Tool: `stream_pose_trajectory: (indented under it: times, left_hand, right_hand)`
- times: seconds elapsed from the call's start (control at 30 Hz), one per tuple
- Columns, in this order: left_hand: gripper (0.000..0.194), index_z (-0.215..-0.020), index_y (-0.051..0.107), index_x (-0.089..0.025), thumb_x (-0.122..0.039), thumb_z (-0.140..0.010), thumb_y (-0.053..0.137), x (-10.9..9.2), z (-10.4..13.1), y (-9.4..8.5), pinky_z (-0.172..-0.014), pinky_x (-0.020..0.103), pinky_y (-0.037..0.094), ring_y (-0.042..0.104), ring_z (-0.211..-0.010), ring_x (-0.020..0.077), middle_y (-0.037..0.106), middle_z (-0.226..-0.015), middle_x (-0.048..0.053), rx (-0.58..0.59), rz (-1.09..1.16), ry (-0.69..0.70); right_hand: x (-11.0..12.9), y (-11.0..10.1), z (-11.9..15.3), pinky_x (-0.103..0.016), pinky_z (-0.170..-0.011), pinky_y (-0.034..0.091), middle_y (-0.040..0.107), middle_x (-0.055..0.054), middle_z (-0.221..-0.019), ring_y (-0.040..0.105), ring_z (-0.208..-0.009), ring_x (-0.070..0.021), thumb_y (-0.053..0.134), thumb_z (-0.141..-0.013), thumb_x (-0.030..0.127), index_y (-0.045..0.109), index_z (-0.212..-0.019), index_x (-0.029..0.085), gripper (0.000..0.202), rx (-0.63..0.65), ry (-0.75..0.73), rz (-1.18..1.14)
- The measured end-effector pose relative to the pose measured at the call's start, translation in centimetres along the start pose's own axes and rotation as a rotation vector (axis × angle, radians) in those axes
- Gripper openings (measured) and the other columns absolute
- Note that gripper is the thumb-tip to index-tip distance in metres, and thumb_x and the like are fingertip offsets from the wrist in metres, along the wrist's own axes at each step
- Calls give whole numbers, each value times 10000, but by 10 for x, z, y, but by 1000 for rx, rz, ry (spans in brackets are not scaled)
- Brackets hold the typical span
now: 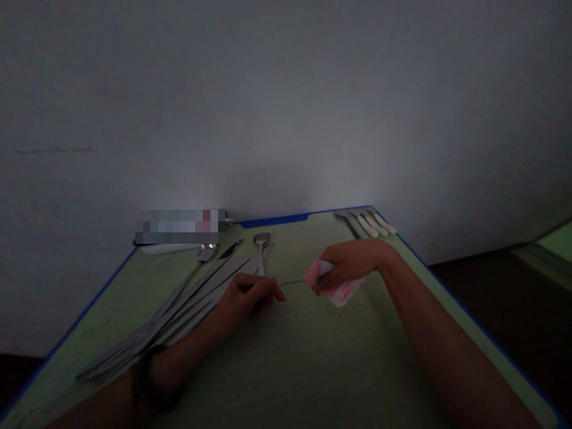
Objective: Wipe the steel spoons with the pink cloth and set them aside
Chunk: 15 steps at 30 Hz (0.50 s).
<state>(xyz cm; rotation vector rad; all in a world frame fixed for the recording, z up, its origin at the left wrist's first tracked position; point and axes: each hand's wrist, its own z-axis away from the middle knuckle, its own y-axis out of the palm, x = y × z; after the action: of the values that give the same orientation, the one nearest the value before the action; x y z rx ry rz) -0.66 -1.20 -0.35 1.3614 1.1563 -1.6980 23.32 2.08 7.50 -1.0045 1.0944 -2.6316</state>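
Note:
My left hand (252,295) is closed on one end of a thin metal utensil (290,282). Its other end disappears into a pink and white cloth (344,291), so I cannot tell its kind. The cloth is bunched in my right hand (353,262), which grips it around that end. Just beyond my left hand lies a spoon (261,241), bowl away from me. Left of that hand, several long metal utensils (179,313) lie in a loose bundle, pointing away from me, one with a broad slotted-looking head (207,252).
At the table's far right corner, several spoons (364,221) lie side by side, some with pale handles. A blurred-out box-like object (181,227) sits at the far left edge. The green table (286,369) has a blue rim and stands against a grey wall (286,119).

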Motion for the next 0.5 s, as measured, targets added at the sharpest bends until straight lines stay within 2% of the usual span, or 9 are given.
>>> stream_pose_trajectory:
  times: [0.1, 0.17, 0.27, 0.4, 0.5]
  left_hand:
    - [380, -603, 708, -148, -419, -799, 527, -4, 2, 4, -401, 195, 252, 362, -387, 82, 425, -384, -42, 4, -94, 28]
    - [301, -624, 700, -145, -400, -751, 602, -10, 5, 9, -440, 189, 296, 426, -473, 94, 512, -493, -25, 38, -184, 37]
    - [342, -572, 663, -142, -417, -759, 583, -17, 8, 16, -434, 186, 288, 419, -490, 98, 505, -512, -21, 37, -217, 19]
    - [301, -552, 652, -149, -367, -744, 575, -17, 7, 14, -413, 185, 266, 392, -460, 91, 470, -476, -31, -55, -204, 14]
    - [336, -523, 621, -155, -392, -751, 554, -11, 4, 9, -382, 188, 229, 344, -406, 83, 391, -414, -49, -123, -101, -35]
  right_hand:
    - [6, 7, -14, -194, -492, 342, 596, -16, -688, 469, -541, -78, 551, -780, 459, 663, -820, 119, 360, -12, -73, -14]
    - [11, 11, -23, -195, -493, 343, 597, -12, -676, 455, -532, -75, 571, -772, 451, 663, -836, 109, 360, -7, -146, -22]
    - [14, 14, -28, -194, -479, 334, 604, -8, -661, 437, -510, -71, 571, -778, 439, 665, -865, 104, 359, 18, -175, -32]
    - [-1, 13, -26, -190, -493, 350, 633, -15, -741, 462, -541, -73, 553, -795, 424, 665, -903, 121, 341, 25, -190, -125]
    - [-18, 9, -21, -187, -511, 361, 627, -13, -753, 489, -575, -78, 538, -809, 435, 664, -914, 137, 340, 47, -188, -212]
